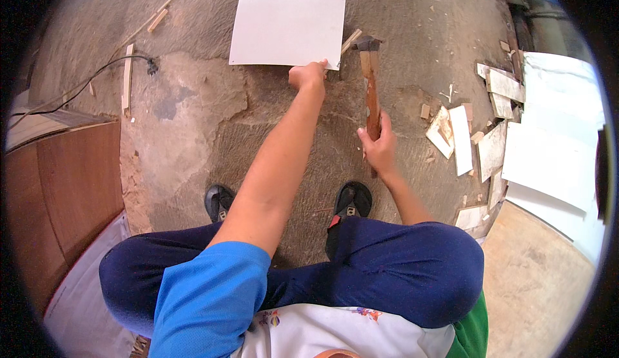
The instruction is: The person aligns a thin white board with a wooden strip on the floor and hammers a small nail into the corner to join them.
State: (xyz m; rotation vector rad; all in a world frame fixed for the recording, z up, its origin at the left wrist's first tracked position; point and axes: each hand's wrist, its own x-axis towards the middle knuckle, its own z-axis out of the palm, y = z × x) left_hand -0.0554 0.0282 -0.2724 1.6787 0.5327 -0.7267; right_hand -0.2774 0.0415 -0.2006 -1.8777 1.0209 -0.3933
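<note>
Gripping the wooden hammer (371, 87) by its handle, our right hand (379, 146) was closed | left hand (308, 74) pinched the white board (287, 28) at its near edge | step: probably nailing, nail unseen | next: a steadied strike beside the fingers.

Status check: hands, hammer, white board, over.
Left hand grips near corner of white board on floor. Right hand shut on hammer, head beside board's corner. Wood strip between them.
</note>
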